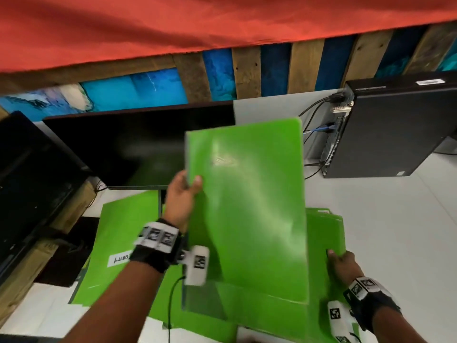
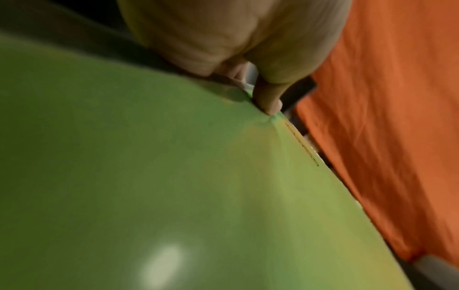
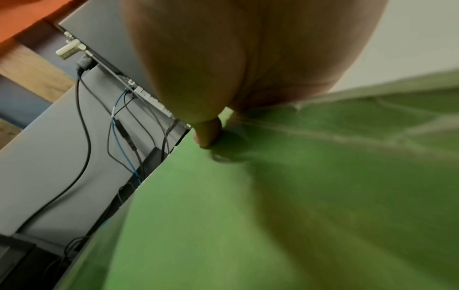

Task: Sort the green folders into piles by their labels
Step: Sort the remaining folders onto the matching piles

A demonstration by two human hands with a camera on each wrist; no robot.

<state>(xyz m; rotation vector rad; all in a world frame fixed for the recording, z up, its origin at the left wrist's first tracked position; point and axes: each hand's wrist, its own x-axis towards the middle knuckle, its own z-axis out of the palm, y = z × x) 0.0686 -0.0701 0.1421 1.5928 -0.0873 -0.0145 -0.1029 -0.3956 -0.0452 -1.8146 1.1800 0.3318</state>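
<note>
My left hand point(image 1: 190, 182) pinches the left edge of a plain green folder point(image 1: 252, 204) and holds it up, tilted, above the white desk. The left wrist view shows the thumb point(image 2: 268, 100) pressed on that folder point(image 2: 174, 176); no label shows on this face. My right hand point(image 1: 337, 262) grips the near edge of a pile of green folders point(image 1: 326, 231) at the right, thumb point(image 3: 207, 135) on the top folder point(image 3: 323, 186), fingers hidden beneath. Another green folder point(image 1: 123, 233) with a white label point(image 1: 120, 260) lies at the left. More green folders point(image 1: 205, 315) lie under the lifted one.
A black monitor point(image 1: 138, 144) stands behind the folders, with a second dark screen point(image 1: 29, 181) at the left. A black computer case point(image 1: 395, 129) with cables point(image 1: 312, 134) sits at the back right. Bare white desk point(image 1: 400, 231) shows at the right. Red cloth point(image 1: 173, 26) hangs above.
</note>
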